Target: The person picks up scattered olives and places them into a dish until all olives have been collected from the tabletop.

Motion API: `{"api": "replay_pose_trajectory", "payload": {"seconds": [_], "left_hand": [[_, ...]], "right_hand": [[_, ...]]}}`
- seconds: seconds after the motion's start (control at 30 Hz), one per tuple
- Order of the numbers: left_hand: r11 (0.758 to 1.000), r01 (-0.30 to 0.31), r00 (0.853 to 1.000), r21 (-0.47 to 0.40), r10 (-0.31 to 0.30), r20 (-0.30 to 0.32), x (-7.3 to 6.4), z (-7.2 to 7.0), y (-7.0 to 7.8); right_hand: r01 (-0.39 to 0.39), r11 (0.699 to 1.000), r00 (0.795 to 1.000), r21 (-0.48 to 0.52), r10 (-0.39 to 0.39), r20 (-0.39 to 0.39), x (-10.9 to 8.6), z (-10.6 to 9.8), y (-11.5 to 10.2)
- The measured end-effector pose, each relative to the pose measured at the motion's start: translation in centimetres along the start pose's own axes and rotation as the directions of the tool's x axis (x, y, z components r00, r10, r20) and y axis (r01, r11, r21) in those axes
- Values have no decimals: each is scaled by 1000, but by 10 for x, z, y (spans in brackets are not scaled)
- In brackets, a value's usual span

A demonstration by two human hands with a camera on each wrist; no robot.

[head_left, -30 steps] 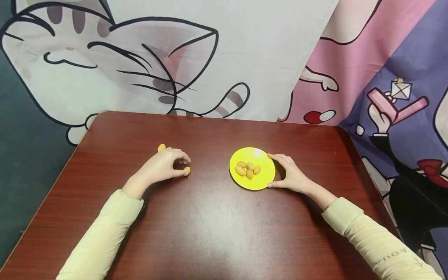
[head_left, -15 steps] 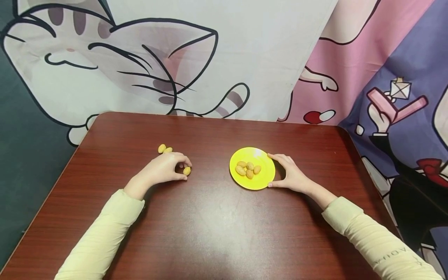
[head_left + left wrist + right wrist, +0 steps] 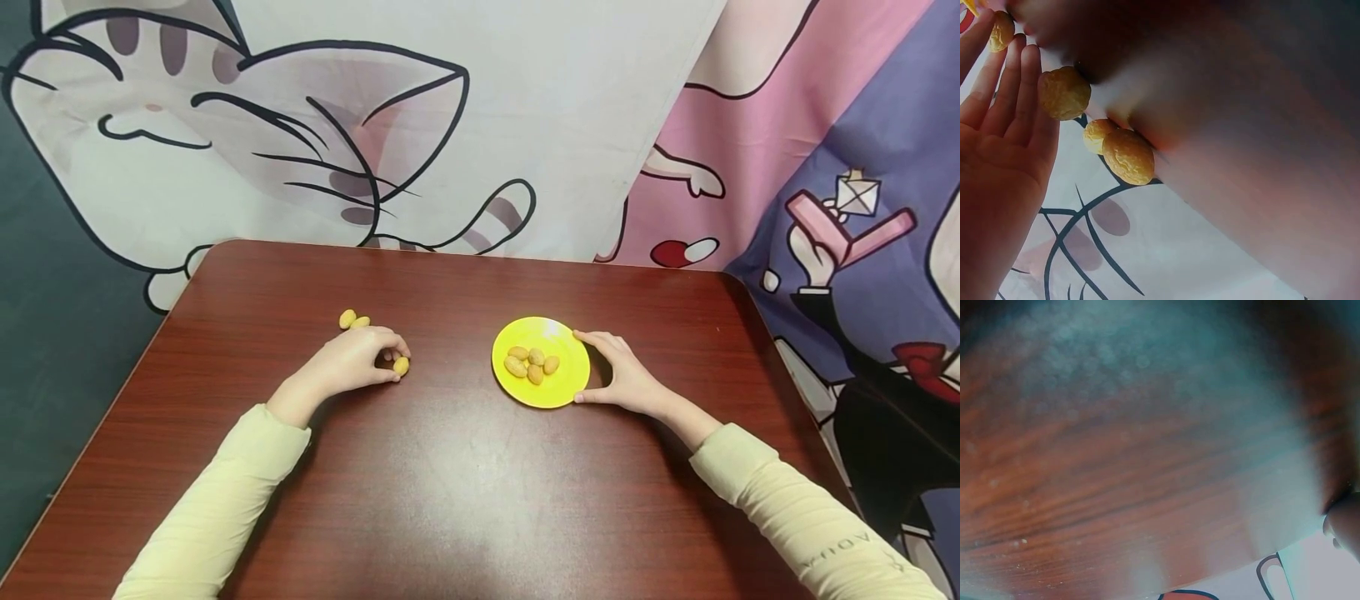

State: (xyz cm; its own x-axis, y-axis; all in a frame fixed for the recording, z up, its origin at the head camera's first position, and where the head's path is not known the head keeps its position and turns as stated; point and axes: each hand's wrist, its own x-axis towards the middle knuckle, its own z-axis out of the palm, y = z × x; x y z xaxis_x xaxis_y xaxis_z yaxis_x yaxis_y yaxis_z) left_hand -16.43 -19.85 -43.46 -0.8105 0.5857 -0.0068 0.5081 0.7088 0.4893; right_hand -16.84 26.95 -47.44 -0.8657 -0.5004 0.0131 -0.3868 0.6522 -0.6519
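Note:
My left hand [image 3: 352, 358] rests low over the table, with a small wrinkled yellow fruit [image 3: 401, 366] between its thumb and fingertips. In the left wrist view that fruit [image 3: 1001, 31] sits at the upper left, by the fingers [image 3: 1007, 94]. Behind the hand lie two similar fruits [image 3: 347, 318], and the left wrist view shows three, the nearest fruit [image 3: 1065, 94] close to the outer fingers. My right hand [image 3: 626, 375] holds a round yellow plate [image 3: 566, 337] by its right rim, thumb and fingers spread along the edge. Several fruits [image 3: 535, 374] lie on the plate.
The dark red wooden table [image 3: 480, 500] reaches to a cartoon-printed cloth [image 3: 570, 125] hanging behind it. The right wrist view shows mostly blurred tabletop [image 3: 1116, 487], with part of a finger at the right edge.
The left hand has shifted slightly, uncovering more of the second loose fruit behind it. Its thumb moved from in front of the fruit to its near side. The right hand and plate stay put.

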Motion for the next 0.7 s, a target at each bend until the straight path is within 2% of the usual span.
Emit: {"api": "replay_pose_trajectory", "payload": {"seconds": [0.2, 0.37, 0.7], "left_hand": [[1000, 1, 1000, 22, 0, -29, 6, 1, 2], [1000, -1, 999, 23, 2, -45, 14, 2, 10], [996, -56, 994, 67, 62, -94, 40, 9, 30]], "right_hand": [[-7, 1000, 1000, -1, 7, 5, 0, 0, 1], [-8, 1000, 1000, -3, 8, 4, 0, 1, 1], [-12, 1000, 1000, -2, 13, 4, 1, 0, -1]]}}
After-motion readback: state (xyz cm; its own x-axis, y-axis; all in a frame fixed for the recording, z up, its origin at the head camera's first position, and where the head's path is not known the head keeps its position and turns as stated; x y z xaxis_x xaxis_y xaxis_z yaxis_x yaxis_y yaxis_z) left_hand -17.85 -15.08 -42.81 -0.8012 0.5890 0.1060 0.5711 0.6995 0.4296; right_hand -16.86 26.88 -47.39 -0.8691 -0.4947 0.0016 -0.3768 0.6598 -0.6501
